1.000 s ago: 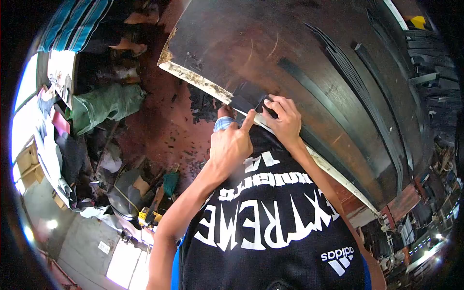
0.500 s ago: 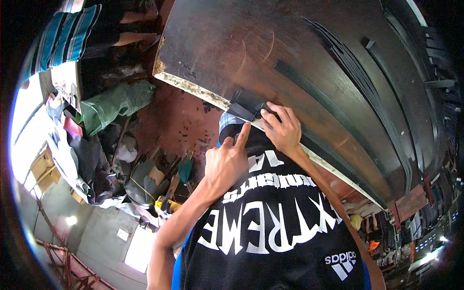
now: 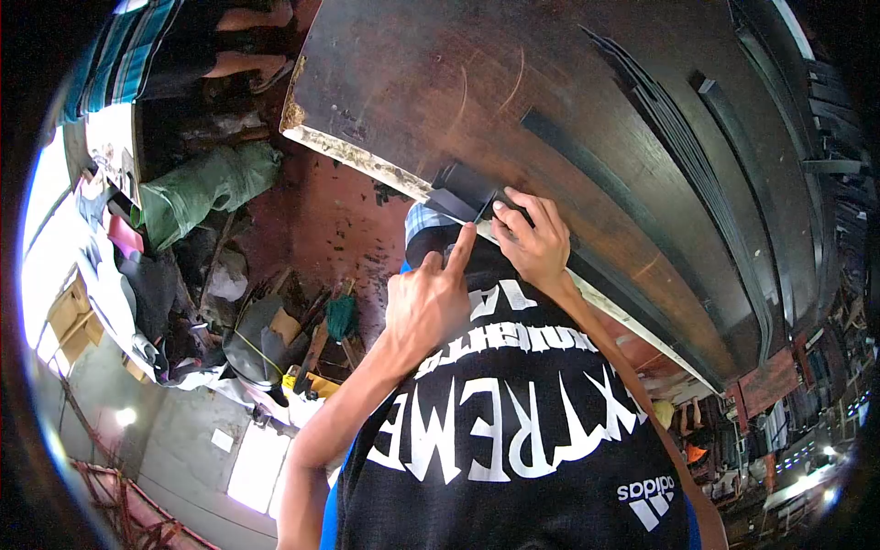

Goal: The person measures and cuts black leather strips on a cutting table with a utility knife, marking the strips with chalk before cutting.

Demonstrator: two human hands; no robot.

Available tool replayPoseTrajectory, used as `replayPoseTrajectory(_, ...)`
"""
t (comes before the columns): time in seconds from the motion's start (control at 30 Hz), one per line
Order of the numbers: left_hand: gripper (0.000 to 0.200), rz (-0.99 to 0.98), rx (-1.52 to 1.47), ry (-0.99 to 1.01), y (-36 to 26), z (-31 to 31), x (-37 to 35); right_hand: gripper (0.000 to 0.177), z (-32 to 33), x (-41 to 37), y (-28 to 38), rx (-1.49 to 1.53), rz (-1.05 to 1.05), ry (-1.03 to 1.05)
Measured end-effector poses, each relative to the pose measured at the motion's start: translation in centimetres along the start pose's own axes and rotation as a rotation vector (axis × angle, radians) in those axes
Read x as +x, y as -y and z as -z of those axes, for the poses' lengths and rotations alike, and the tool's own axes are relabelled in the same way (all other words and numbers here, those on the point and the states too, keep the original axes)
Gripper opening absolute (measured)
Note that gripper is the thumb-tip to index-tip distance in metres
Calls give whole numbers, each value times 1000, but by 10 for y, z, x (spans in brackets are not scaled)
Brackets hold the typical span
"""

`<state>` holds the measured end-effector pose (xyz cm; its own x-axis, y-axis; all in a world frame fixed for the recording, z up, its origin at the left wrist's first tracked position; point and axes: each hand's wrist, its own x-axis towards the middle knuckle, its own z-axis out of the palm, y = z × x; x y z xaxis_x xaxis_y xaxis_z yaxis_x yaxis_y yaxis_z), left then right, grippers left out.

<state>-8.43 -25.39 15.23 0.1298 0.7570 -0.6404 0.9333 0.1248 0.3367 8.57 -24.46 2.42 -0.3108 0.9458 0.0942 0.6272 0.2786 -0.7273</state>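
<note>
A small black piece of flat, leather-like material (image 3: 469, 181) lies at the near edge of the dark brown tabletop (image 3: 403, 73), with a narrow flap (image 3: 451, 205) over the edge. My right hand (image 3: 536, 240) is closed at its right side, its curled fingertips gripping the material. My left hand (image 3: 429, 295) is below the table edge, index finger stretched out with its tip touching the flap's lower corner. Its other fingers are bent, and the thumb is hidden. Just right of my right hand, a long black strip (image 3: 623, 291) runs along the edge.
Several thin black strips (image 3: 678, 128) lie lengthwise on the table, with one wider dark strip (image 3: 587, 160) nearer. A green sack (image 3: 197, 197) and piled scraps stand on the floor at left. Another person's legs (image 3: 247, 64) show at upper left. More dark strips hang at right.
My left index fingertip has moved slightly up against the flap. My right hand stays on the black piece. The view has shifted a little.
</note>
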Motion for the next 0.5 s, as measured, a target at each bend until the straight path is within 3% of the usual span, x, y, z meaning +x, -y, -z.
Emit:
replayPoseTrajectory(0.3, 71, 32, 58, 124, -14, 13, 8, 35, -1, -3, -5, 8, -6, 26)
replayPoseTrajectory(0.5, 73, 58, 112, 194, -18, 12, 14, 28, 1, 0, -5, 25, 1, 49)
